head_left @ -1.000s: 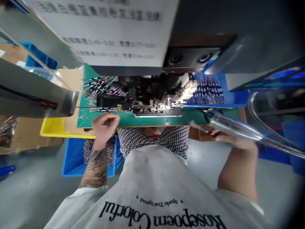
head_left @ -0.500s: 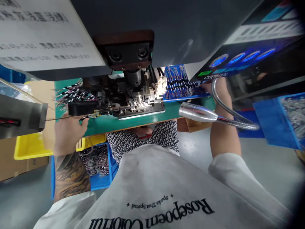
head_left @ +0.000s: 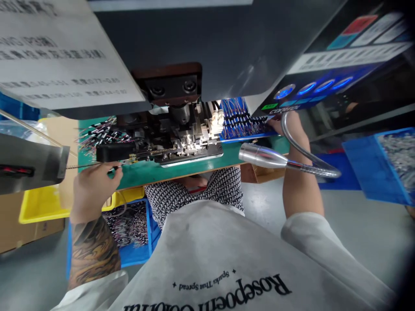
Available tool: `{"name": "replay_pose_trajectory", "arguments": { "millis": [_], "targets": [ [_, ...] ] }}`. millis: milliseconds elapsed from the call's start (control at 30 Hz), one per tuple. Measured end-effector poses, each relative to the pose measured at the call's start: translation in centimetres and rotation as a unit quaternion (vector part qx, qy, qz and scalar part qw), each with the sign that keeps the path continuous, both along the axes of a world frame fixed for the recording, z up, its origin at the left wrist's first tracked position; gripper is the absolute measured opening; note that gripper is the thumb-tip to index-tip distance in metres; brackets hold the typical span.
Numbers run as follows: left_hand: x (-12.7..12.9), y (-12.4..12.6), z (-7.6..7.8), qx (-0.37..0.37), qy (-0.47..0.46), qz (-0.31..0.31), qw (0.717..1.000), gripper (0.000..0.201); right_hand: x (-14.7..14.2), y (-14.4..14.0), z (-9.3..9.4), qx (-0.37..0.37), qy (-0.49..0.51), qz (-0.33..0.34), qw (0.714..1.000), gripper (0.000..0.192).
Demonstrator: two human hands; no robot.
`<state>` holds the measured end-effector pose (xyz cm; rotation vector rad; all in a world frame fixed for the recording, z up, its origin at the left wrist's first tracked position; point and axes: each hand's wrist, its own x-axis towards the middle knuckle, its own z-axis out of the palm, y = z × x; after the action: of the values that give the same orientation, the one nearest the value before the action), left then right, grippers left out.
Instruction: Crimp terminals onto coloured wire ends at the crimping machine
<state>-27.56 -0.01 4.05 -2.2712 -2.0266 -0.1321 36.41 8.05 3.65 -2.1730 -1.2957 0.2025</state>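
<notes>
A crimping machine (head_left: pixel 181 114) with a lit, small metal tool area stands before me. From the left a thin strip of metal terminals (head_left: pixel 79 166) runs into it. My left hand (head_left: pixel 94 188) is at this strip, its index finger and thumb curled round a small dark piece that I cannot make out. My right hand (head_left: pixel 293 127) reaches to the right end of a blue tray (head_left: pixel 240 139) of wires; its fingertips are partly hidden by the machine's corner and the lamp's neck. Bundled wires (head_left: pixel 105 134) with black and white sleeves lie left of the machine.
A silver gooseneck lamp (head_left: pixel 262 155) juts out before my right forearm. The green table mat (head_left: pixel 145 172) ends just above my lap. Below it are a yellow bin (head_left: pixel 42 207) and a blue crate (head_left: pixel 132 257) of wires. Another blue bin (head_left: pixel 366 168) is at right.
The view has shifted, showing more of the machine's upper front. My left index finger now lies across the terminal strip near the dark piece. My right hand stays by the wire tray, its fingers showing slightly more.
</notes>
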Motion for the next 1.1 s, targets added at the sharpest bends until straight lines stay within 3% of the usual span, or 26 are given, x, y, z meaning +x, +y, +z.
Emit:
{"name": "replay_pose_trajectory", "arguments": {
  "millis": [67,167,233,333,400,467,533,600,667,800,1000,1100],
  "targets": [
    [-0.4,-0.7,0.4,0.031,0.004,0.021,0.999,0.024,0.3,-1.3,0.0,0.024,0.005,0.016,1.0,0.032],
    [-1.0,-1.8,1.5,0.033,-0.104,-0.011,0.994,0.013,-0.9,-4.2,-0.5,0.165,0.082,-0.035,0.982,0.016],
    [-0.7,-2.7,2.5,0.024,-0.148,-0.016,0.989,0.012,-3.5,-6.6,-1.4,0.263,0.13,-0.075,0.953,0.013],
    [2.1,-4.2,4.4,-0.021,-0.249,-0.004,0.968,0.012,-9.9,-10.4,-2.7,0.322,0.142,-0.082,0.932,0.014],
    [5.4,-5.0,5.1,-0.106,-0.388,-0.003,0.915,0.011,-15.3,-12.6,-2.9,0.306,0.206,0.0,0.93,0.013],
    [9.2,-5.4,4.8,-0.151,-0.473,-0.032,0.868,0.011,-20.6,-14.1,-2.5,0.223,0.303,0.149,0.914,0.016],
    [12.7,-5.2,3.6,-0.215,-0.559,-0.025,0.8,0.011,-24.9,-14.6,-1.7,0.108,0.384,0.291,0.87,0.023],
    [15.3,-4.7,2.1,-0.248,-0.613,-0.031,0.75,0.016,-27.5,-14.2,-0.9,0.043,0.459,0.329,0.824,0.032],
    [16.8,-4.3,0.9,-0.248,-0.638,-0.022,0.728,0.018,-28.6,-13.2,-0.4,0.014,0.498,0.331,0.802,0.039],
    [17.6,-4.2,0.4,-0.262,-0.66,-0.009,0.705,0.022,-28.0,-11.5,0.6,-0.004,0.501,0.334,0.798,0.041],
    [17.8,-4.6,0.4,-0.327,-0.701,0.006,0.633,0.022,-26.8,-10.1,1.4,0.068,0.478,0.252,0.839,0.023],
    [18.0,-4.7,0.6,-0.316,-0.718,0.013,0.62,0.02,-27.0,-10.3,1.4,0.093,0.486,0.211,0.843,0.025]
  ]
}}
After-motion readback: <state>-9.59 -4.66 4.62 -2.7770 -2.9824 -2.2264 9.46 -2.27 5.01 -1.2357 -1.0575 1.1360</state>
